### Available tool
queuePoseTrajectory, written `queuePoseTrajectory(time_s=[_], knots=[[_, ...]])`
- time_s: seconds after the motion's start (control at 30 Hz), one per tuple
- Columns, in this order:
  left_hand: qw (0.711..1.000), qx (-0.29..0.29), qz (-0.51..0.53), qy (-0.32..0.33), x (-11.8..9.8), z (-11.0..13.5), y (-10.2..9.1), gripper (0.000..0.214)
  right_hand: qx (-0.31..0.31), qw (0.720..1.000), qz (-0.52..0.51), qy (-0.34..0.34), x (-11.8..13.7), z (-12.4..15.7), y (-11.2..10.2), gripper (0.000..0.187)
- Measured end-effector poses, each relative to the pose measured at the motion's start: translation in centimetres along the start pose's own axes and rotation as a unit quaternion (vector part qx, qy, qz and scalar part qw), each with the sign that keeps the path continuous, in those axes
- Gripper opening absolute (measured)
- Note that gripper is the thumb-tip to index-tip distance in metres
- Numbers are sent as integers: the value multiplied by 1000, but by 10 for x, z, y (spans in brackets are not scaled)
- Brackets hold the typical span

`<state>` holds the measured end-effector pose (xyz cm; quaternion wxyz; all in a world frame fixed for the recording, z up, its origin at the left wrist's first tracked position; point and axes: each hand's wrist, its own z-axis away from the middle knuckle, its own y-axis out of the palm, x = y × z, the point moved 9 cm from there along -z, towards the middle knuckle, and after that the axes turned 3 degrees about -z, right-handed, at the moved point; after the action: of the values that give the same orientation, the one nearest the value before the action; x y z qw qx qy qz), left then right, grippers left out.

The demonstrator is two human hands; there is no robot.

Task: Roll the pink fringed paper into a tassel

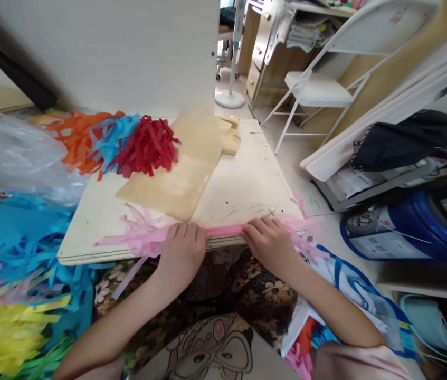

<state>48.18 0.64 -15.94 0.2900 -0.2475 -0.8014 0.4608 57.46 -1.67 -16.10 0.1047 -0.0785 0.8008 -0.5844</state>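
A strip of pink fringed paper [225, 230] lies along the near edge of a low pale wooden board [247, 184]. My left hand [181, 252] presses down on the strip's left part, where loose pink fringe spreads out. My right hand [270, 244] grips the strip's right part, fingers curled over it. Between both hands the pink paper is rolled or folded into a tight band.
Orange, blue and red paper fringe bundles [128, 140] lie at the board's far left, beside brown card sheets [183, 169]. Blue, yellow and green fringe [13, 316] piles at left. A white folding chair [318, 84] and cluttered bags [405, 227] stand right.
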Motion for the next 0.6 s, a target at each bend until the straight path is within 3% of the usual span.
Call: queuePoseTrajectory(time_s=[0.2,0.6], knots=[[999,28,-18,-17,1,-7,2,20,55,998,-1,29,-21,0,2,22],[995,73,-63,-17,1,-20,6,20,106,992,52,43,-23,-6,8,22]])
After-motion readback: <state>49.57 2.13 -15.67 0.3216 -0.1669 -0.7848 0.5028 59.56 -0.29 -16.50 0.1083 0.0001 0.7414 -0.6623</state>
